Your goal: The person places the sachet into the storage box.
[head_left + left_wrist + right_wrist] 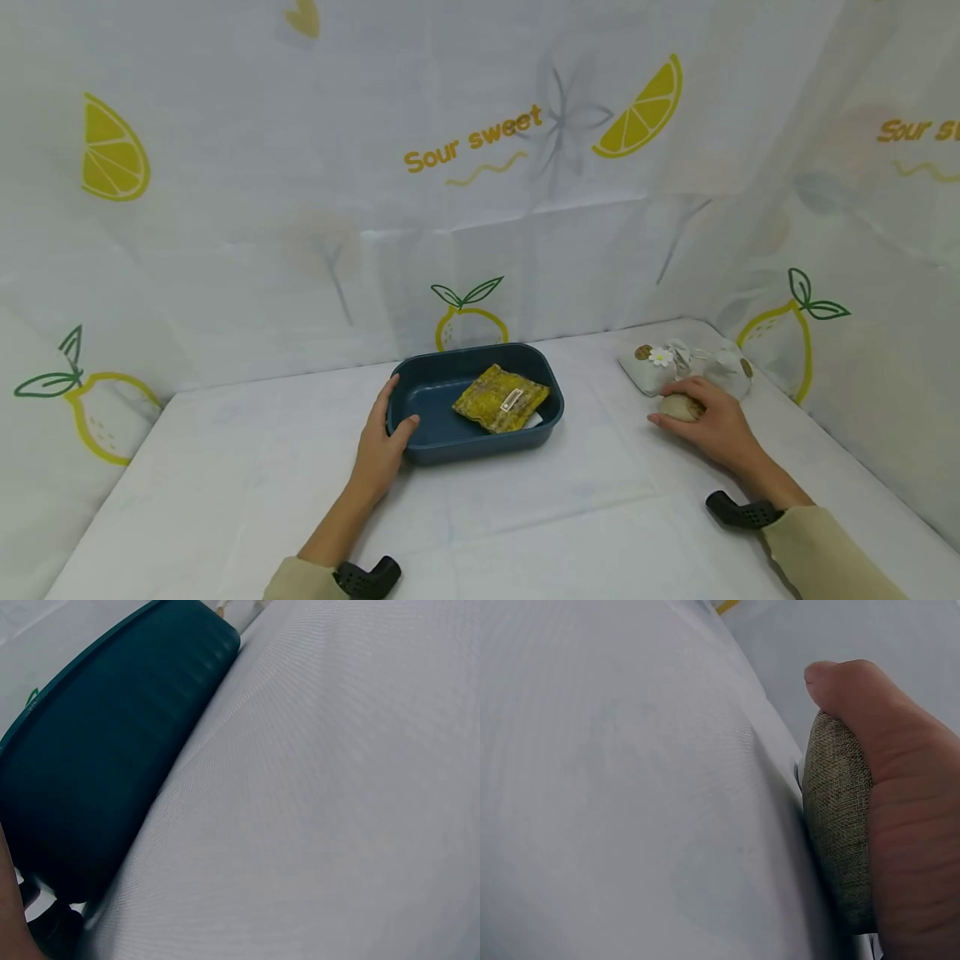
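At the middle of the table stands a dark blue tray [472, 450] with a raised rim. My left hand [378, 442] holds its left end, fingers along the outer side and thumb at the front rim. A yellow patterned packet [491, 398] with a small white label lies tilted inside the tray. On the right, my right hand [712, 421] grips a small greenish-beige woven cloth pouch [836, 825], thumb over its near side. Part of the pouch is hidden behind the hand. The tray's dark outer wall [112, 742] fills the left of the left wrist view.
Just behind my right hand lie pale cloth pouches [645, 371], one with a white flower. A white cloth covers the table [540, 525]. White sheets printed with lemons [637, 108] hang close behind and along both sides.
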{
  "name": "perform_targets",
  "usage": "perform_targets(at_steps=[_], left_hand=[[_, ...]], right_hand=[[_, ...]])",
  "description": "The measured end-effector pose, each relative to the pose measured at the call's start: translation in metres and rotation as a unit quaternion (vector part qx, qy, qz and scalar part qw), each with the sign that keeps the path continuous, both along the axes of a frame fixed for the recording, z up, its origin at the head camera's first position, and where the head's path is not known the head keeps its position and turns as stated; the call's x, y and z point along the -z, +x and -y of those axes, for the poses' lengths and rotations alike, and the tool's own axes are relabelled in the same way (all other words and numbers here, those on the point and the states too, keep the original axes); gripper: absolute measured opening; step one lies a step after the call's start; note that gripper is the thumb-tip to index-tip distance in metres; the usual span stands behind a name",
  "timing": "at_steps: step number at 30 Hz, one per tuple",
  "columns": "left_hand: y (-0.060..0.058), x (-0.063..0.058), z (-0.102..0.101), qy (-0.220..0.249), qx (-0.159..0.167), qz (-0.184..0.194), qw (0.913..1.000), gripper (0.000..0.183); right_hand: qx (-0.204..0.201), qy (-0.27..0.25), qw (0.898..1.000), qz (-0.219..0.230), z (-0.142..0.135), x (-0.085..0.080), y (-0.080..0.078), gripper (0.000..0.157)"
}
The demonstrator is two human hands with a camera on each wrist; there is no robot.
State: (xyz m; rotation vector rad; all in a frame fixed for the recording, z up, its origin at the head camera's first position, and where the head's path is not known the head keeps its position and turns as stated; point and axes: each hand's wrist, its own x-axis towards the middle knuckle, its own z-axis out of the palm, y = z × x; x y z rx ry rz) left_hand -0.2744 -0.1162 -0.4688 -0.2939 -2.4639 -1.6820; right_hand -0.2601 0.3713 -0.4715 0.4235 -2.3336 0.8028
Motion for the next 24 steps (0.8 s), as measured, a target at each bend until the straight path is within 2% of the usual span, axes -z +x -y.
perform_targets(at_steps=[7,16,24], left_hand=[[-0.0006,0.0012,-0.0014,0.0,-0.006,0.005,1.0,0.067],[-0.0006,0.0013,-0.0034,-0.006,-0.02,0.005,0.9998,0.069],[-0.001,0.0018,-0.001,-0.011,-0.022,0.006,0.9997,0.07]], right_hand=[[0.021,-0.006,1.0,-0.004,0.003,-0.0012,0.0018,0.032],[0.03,-0.004,1.0,-0.006,-0.0007,0.0006,0.001,0.03],[0.029,-0.013,0.999,-0.004,0.0068,-0.0012,0.0015,0.029]])
